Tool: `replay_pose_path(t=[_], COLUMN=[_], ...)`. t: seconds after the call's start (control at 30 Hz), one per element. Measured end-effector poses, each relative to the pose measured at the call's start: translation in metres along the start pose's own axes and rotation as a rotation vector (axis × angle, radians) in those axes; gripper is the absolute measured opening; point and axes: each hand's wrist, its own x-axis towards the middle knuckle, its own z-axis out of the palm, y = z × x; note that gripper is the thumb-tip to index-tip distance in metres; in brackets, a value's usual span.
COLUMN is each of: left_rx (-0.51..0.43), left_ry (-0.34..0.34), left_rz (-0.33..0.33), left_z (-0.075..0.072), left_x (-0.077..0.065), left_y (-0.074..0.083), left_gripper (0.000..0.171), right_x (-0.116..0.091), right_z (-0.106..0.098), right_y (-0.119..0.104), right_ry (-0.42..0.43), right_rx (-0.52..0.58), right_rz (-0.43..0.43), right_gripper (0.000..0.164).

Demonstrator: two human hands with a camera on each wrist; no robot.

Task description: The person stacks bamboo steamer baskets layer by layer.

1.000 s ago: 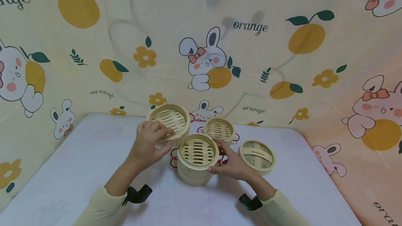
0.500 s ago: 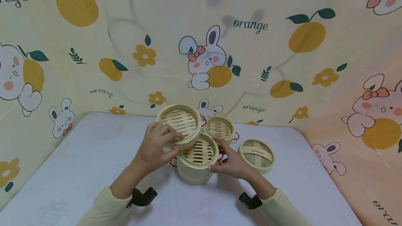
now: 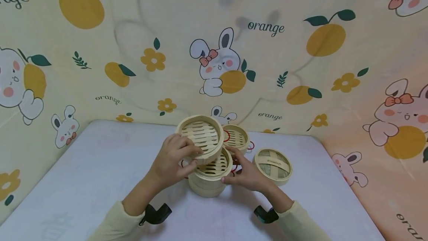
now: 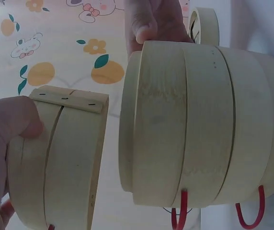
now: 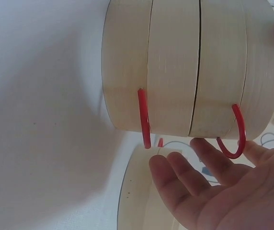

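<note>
Left hand (image 3: 175,160) on steamer edge (image 3: 221,134) — gap beneath

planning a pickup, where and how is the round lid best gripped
Probably pinch the strap crossing the round lid, coming from above: the lid lies top up and the strap looks raised, while the right hand crowds its left.

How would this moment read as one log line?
left hand: holds steamer above stack, not touching it | right hand: grips stack | lid: on table
</note>
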Motion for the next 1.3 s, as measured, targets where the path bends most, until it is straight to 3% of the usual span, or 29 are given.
replay_pose_path(t=[0.23, 0.57, 1.03, 1.3], left_rx=[-0.041, -0.075, -0.077, -0.066], left_ry=[-0.015, -0.014, 0.011, -0.016], left_rz=[-0.017, 0.012, 0.063, 0.063], left_z=[0.004, 0.008, 0.017, 0.020], left_x=[-0.002, -0.002, -0.003, -0.003], left_y=[0.003, 0.010, 0.014, 0.017], left_gripper=[0.025, 0.025, 0.026, 0.027], right_x=[-0.001, 0.000, -0.002, -0.001], right_z=[0.001, 0.001, 0.001, 0.001], right_y=[-0.001, 0.000, 0.000, 0.002], right_ry=[0.006, 0.001, 0.016, 0.011], right_rx=[-0.006, 0.025, -0.005, 0.001], right_rz=[0.008, 0.008, 0.044, 0.026], right_gripper=[0.095, 0.097, 0.093, 0.094])
